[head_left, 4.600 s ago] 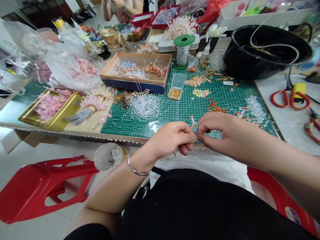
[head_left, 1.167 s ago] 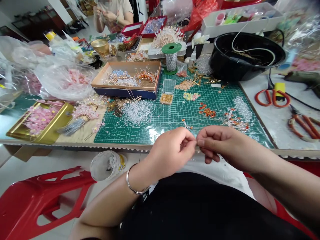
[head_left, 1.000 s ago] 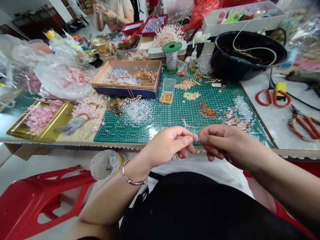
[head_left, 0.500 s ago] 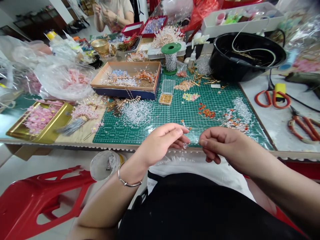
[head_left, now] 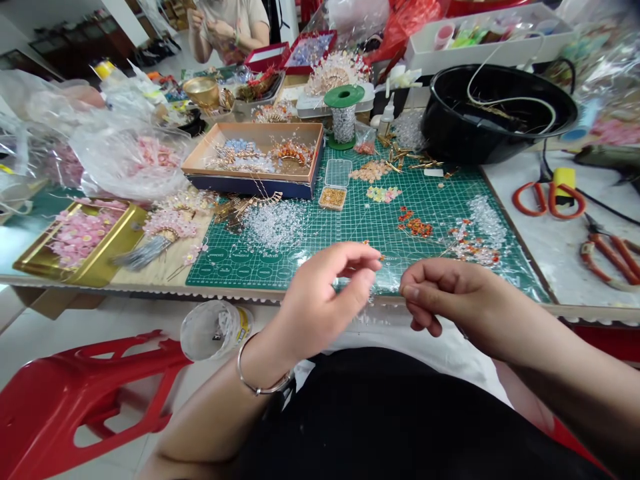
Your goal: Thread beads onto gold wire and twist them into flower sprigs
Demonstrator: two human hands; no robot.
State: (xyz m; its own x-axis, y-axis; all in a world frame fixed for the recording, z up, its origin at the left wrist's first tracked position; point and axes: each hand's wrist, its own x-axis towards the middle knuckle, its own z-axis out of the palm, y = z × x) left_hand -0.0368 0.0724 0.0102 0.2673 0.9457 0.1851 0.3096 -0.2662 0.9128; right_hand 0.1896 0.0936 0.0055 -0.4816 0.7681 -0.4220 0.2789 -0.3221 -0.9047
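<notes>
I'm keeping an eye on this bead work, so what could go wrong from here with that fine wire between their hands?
The fine beaded wire between the left hand and right hand sits close to the table's front edge, so a slipped bead could drop to the floor. The loose clear beads lie heaped on the green cutting mat just beyond the left hand, so a careless sweep might scatter them into the orange beads.
</notes>
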